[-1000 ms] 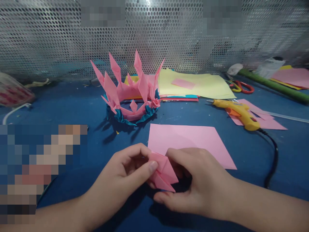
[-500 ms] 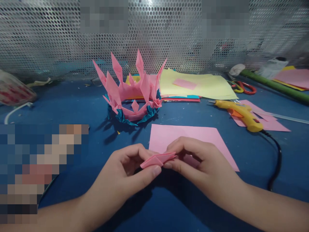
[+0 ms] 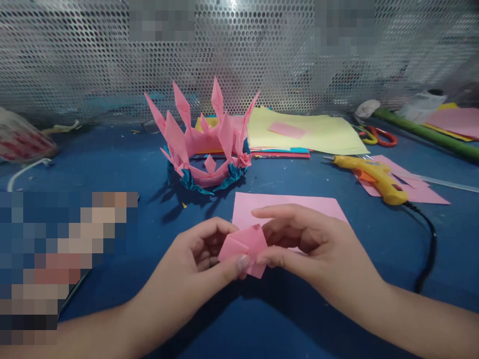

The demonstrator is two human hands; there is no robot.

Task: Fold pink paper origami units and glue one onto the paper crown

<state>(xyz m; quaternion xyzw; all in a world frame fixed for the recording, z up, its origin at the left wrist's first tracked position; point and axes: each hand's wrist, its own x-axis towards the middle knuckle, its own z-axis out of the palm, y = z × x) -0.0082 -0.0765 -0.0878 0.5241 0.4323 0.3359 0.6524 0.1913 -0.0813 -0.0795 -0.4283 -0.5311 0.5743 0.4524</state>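
Between my hands is a small folded piece of pink paper (image 3: 249, 244), its creased face turned up toward me. My left hand (image 3: 204, 257) pinches its left side, thumb on top and fingers behind. At the right edge, my right hand (image 3: 305, 244) touches the paper with its thumb; the index finger is lifted and stretched out above, the other fingers curl behind. A flat pink sheet (image 3: 288, 202) lies on the table under and behind my right hand. Beyond my left hand stands a pink paper crown (image 3: 202, 174) with tall points, blue crumpled trim and a small rose.
A yellow glue gun (image 3: 374, 174) rests on pink paper at the right, its black cord (image 3: 432, 244) running toward me. Farther back are yellow sheets (image 3: 329, 132), scissors (image 3: 383, 136) and a green rod (image 3: 422, 129). A perforated metal panel (image 3: 254, 65) closes off the back. The lower left is pixelated.
The folded paper has been tilted, so its broad face shows instead of its thin edge. My right index finger has lifted off and straightened.
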